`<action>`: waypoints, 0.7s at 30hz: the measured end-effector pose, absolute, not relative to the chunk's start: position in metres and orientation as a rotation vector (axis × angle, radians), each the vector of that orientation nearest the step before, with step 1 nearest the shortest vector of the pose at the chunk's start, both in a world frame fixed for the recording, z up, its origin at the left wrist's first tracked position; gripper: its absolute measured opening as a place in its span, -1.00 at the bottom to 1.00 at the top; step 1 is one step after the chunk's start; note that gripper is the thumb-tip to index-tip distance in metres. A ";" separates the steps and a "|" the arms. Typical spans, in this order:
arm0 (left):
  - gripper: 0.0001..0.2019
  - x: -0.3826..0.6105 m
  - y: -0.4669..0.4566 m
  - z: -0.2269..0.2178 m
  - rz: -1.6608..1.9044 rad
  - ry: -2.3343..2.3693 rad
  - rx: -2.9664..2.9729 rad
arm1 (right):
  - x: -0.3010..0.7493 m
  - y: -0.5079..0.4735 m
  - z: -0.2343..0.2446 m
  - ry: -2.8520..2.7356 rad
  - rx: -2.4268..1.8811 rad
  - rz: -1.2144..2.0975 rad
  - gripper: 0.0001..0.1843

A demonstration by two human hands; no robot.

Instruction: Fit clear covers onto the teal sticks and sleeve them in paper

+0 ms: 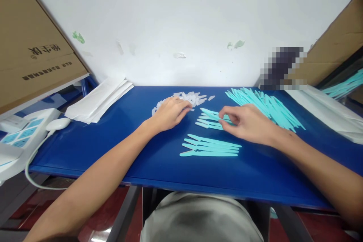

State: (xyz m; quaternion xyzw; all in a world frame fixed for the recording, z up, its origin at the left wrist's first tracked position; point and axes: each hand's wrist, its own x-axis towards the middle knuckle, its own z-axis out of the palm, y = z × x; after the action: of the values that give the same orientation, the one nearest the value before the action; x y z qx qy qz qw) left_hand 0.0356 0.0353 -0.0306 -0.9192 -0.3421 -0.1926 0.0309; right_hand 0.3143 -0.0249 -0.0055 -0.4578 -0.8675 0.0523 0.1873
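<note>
My left hand [171, 113] rests at the near side of a loose heap of translucent plastic caps [197, 98]. Its thumb and forefinger are pinched, with a small cap [192, 110] showing at the tips. My right hand [245, 123] pinches a teal eyebrow razor [209, 113] above a small fanned group of similar razors [206, 124], partly hiding them. Nearer to me, several more teal razors [211, 150] lie side by side, with their blade ends pointing left. A larger pile of teal razors [272, 107] lies beyond my right hand.
White paper sheets or bags [98, 100] lie at the left of the blue table [136, 159]. A white device with a cable [36, 124] stands at the left edge. Cardboard [39, 45] rises on the left; white packaging [329, 111] lies right. A white wall [181, 19] closes the back.
</note>
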 end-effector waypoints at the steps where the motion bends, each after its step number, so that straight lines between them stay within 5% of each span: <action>1: -0.77 0.036 0.034 -0.031 -0.652 -1.066 -2.832 | 0.315 -0.023 -0.007 -2.406 -1.261 0.069 -0.82; 9: -0.85 0.050 0.030 -0.034 -1.371 -1.367 -3.048 | 0.326 -0.010 -0.016 -2.470 -1.140 -0.086 -0.68; 21: -0.87 0.052 0.030 -0.034 -1.465 -1.404 -3.037 | 0.329 -0.008 -0.017 -2.525 -1.234 -0.267 -0.60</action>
State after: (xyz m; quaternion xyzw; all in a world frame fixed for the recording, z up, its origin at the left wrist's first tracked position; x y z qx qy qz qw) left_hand 0.0516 0.0298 -0.0336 -0.8045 -0.3720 -0.3882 -0.2525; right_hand 0.3293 -0.0082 -0.0172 -0.4317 -0.8830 -0.0936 0.1585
